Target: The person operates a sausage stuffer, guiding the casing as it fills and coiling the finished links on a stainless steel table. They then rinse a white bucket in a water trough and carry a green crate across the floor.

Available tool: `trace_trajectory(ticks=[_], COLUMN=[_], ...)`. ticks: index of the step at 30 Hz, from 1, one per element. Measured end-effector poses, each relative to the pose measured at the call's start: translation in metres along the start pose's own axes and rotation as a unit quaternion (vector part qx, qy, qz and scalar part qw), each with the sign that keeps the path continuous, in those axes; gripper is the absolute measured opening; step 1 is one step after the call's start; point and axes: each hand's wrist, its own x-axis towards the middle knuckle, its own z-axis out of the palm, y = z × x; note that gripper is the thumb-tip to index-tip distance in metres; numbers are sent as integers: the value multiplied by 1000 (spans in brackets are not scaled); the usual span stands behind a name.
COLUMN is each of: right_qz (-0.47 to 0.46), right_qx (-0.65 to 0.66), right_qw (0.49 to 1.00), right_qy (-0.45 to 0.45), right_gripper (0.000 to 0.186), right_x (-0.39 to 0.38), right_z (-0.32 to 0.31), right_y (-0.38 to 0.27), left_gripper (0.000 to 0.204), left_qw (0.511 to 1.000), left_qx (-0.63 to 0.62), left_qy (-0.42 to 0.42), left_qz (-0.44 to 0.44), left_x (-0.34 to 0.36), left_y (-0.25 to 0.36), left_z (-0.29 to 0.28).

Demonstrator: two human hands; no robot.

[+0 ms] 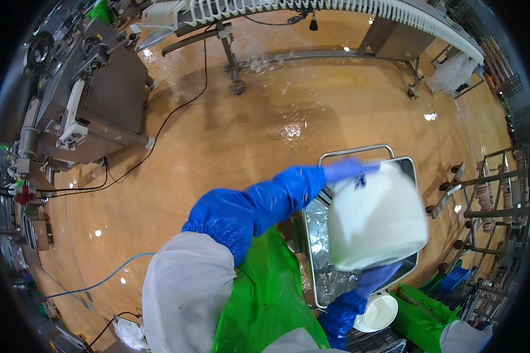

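Observation:
A large white plastic container [377, 217] with rounded corners hangs tilted over a steel tub cart [316, 276]. My left hand [350, 170], in a blue-violet glove and blue sleeve, grips the container's far upper edge and is smeared by motion. On the near lower side, my right hand [378, 277] holds the container from beneath, its fingers partly hidden. The cart's shiny metal inside shows along the left of the container, with some clear, wet-looking material at the bottom. The container's opening cannot be made out.
A white bucket [377, 312] stands beside the cart, close to a co-worker's green apron [421, 317]. Racks [494, 176] are at right, a steel machine [106, 106] at left, a conveyor [312, 12] beyond. A black cable [176, 109] and blue hose [109, 275] cross the wet floor.

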Motion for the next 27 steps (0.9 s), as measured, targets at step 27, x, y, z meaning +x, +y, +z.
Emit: trace_trajectory(ticks=[27], right_qz=[394], right_qx=[386], right_qw=[830], right_qy=[80], right_gripper=[75], right_x=[-36], right_z=[-157], right_y=[265], left_gripper=[60], left_qw=[933], left_qx=[321], left_qy=[-19], left_qz=[-161], left_x=[32], left_y=[-252], left_z=[282])
